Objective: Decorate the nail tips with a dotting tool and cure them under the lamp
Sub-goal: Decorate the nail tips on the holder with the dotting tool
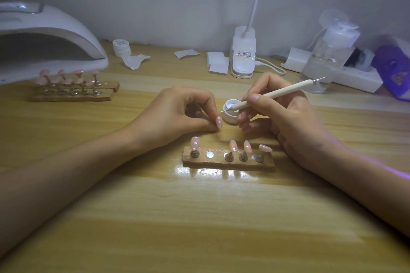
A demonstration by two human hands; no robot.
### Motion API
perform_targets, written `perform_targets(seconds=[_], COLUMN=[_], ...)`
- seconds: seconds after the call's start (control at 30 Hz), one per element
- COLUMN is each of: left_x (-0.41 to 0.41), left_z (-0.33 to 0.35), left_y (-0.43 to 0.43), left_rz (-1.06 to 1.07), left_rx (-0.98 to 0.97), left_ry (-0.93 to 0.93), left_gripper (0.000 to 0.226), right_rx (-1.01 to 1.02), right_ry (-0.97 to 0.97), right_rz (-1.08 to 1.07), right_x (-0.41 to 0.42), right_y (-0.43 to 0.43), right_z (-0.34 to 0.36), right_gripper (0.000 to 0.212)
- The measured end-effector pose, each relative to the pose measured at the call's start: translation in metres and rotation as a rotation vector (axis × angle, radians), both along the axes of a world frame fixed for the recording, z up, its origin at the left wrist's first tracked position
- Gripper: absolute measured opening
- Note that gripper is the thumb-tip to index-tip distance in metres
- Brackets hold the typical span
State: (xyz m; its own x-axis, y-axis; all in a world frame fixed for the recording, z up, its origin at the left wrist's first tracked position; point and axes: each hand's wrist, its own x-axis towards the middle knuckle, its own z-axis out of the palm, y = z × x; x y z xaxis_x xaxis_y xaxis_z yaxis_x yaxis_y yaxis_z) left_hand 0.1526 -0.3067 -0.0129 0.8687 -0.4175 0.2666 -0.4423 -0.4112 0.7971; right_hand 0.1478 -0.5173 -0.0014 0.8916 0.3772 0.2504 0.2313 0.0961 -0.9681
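Here my left hand (177, 113) pinches one pink nail tip (219, 122) just beside the white pot (231, 111), while my right hand (281, 113) grips the dotting tool (268, 95), its point seemingly dipped inside; I would lift only a small bead and hold that nail tip level.

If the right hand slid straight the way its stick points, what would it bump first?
Probably the white pot: the stick in the right hand points left and down, its tip at the pot's open top. Beyond it, the left hand pinches a nail tip.
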Motion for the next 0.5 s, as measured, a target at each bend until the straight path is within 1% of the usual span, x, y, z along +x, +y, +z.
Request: perform_targets(seconds=[0.27,0.5], left_x=[-0.0002,-0.0008], left_z=[0.0004,0.0008], left_y=[-0.0002,-0.0010], left_rz=[0.009,0.013], left_rx=[0.012,0.011], left_ry=[-0.008,-0.014], left_gripper=[0.017,0.020], right_rx=[0.034,0.013], right_ry=[-0.035,0.000], right_rz=[-0.004,-0.005], right_x=[-0.0010,-0.0010], right_y=[0.0006,0.0008], right_z=[0.0010,0.0010], right_gripper=[0.016,0.016])
